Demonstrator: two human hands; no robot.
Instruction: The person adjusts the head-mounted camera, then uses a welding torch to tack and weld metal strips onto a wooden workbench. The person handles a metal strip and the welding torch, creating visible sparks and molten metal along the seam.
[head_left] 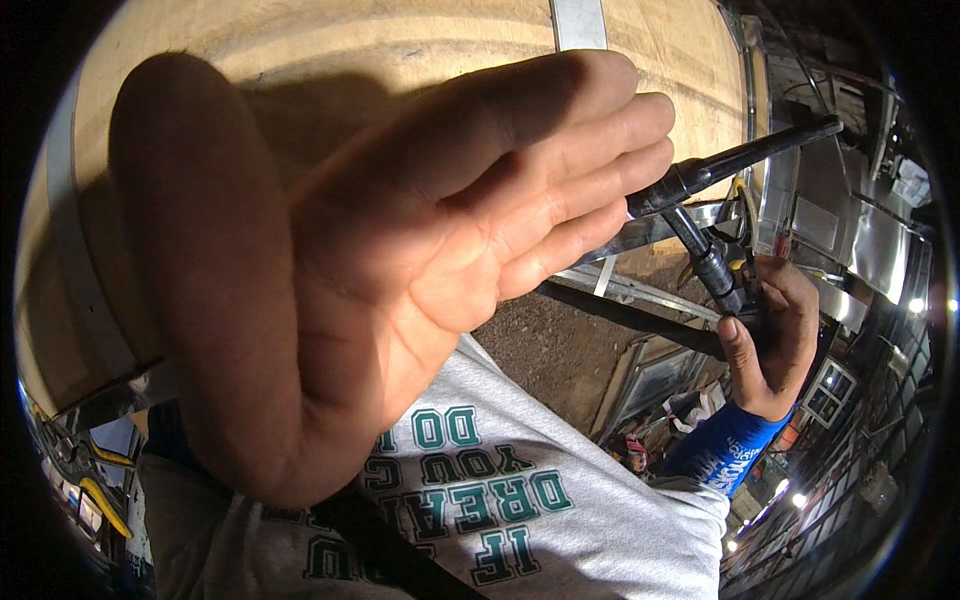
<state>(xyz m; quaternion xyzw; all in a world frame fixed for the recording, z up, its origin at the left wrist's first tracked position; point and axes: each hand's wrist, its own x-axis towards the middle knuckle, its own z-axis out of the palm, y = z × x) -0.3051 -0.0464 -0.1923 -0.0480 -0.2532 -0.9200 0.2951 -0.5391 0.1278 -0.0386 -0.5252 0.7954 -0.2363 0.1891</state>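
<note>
My left hand (390,250) is raised close in front, its palm showing and its fingers stretched out. It holds nothing and hides part of the wooden board behind it. At the right, my right hand (782,345), in a blue sleeve, is closed around the lower end of a black T-shaped tool (708,262). The tool's long bar slants up and to the right, and my left fingertips overlap its near end in the picture. Whether they touch it, I cannot tell. My right palm and fingers partly hide the tool's lower end.
A large plywood board (420,40) with metal strips (580,24) spans the top. Yellow-handled snips (100,490) are at the far left; yellow-handled pliers (746,208) lie beside the tool. Metal sheets (880,245) stand at the right, and brown ground (545,345) shows below the board.
</note>
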